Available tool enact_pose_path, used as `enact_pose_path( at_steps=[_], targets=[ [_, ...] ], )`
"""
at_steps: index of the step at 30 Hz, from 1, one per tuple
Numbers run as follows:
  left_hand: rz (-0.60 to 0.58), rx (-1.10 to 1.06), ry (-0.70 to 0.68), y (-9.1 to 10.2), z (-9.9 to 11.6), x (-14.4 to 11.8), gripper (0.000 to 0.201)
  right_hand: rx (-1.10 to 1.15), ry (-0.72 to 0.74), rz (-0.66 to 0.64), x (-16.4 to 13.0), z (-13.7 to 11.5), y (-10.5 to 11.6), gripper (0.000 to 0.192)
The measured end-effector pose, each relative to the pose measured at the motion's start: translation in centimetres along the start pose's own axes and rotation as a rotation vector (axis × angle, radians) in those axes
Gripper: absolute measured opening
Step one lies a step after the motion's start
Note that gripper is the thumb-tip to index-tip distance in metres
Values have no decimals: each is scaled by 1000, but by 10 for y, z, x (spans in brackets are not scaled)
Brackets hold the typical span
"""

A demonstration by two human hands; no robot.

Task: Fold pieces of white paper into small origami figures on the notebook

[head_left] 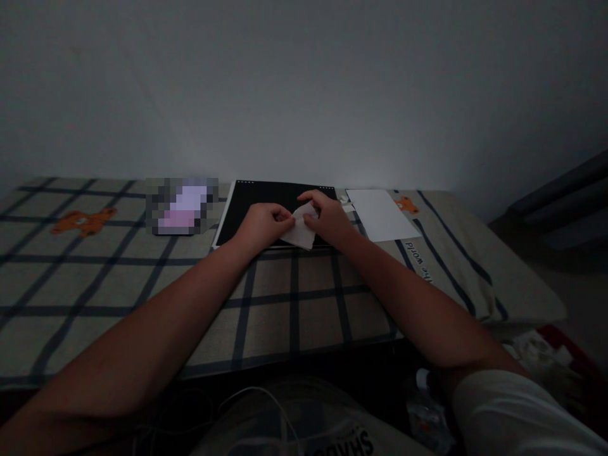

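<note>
A small piece of white paper (pixel 301 233) is pinched between both hands, above the lower part of a black sheet (pixel 280 196) with white edges. My left hand (pixel 266 221) closes thumb and fingertips on the paper's left side. On its right side, my right hand (pixel 327 215) grips it with thumb and bent fingers. A plain white sheet (pixel 380 215) lies flat to the right of the black one. Between the two sheets sit some small white paper scraps (pixel 348 204).
A blurred-out phone-like thing (pixel 185 209) lies left on the checked cloth (pixel 266 297). A grey wall (pixel 285 88) rises behind the table. Below the front edge are a white cable (pixel 256 388) and a clear plastic bottle (pixel 427 411); crumpled white stuff (pixel 541 348) lies at lower right.
</note>
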State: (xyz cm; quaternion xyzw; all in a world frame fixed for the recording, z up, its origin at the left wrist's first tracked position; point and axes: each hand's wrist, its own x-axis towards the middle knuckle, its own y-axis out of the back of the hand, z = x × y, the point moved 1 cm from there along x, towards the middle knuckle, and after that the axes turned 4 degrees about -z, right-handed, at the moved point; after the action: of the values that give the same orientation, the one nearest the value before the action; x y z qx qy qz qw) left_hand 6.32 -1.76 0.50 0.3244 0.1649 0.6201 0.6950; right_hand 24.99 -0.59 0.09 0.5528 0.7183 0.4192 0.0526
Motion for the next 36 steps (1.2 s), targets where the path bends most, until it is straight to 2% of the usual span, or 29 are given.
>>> enact_pose_path(
  at_steps=[3, 6, 13, 17, 23, 26, 30, 34, 36],
  targets=[
    [-16, 6, -16, 0, -1, -1, 16, -7, 27, -5, 0, 1, -1, 45],
    [-4, 5, -46, 1, -1, -2, 18, 2, 39, 44, 2, 5, -2, 44],
    [177, -48, 39, 4, -13, 5, 23, 53, -3, 245, 7, 14, 0, 19],
    [177, -143, 83, 2, -17, 6, 24, 82, -72, 209, 5, 9, 3, 12],
    [194, -182, 118, 3, -15, 5, 22, 113, -99, 213, 2, 2, 6, 16],
    [228, -309, 153, 1, -17, 9, 21, 125, -114, 204, 3, 3, 5, 18],
    [173, -472, 180, -3, -21, 13, 28, 118, -150, 152, 5, 7, 5, 14],
    [121, -357, 129, -3, -22, 11, 52, 79, -182, 148, 5, 11, 9, 11],
    [174, -179, 29, 1, -19, 8, 50, 68, -197, 136, 6, 14, 11, 12]
  ],
)
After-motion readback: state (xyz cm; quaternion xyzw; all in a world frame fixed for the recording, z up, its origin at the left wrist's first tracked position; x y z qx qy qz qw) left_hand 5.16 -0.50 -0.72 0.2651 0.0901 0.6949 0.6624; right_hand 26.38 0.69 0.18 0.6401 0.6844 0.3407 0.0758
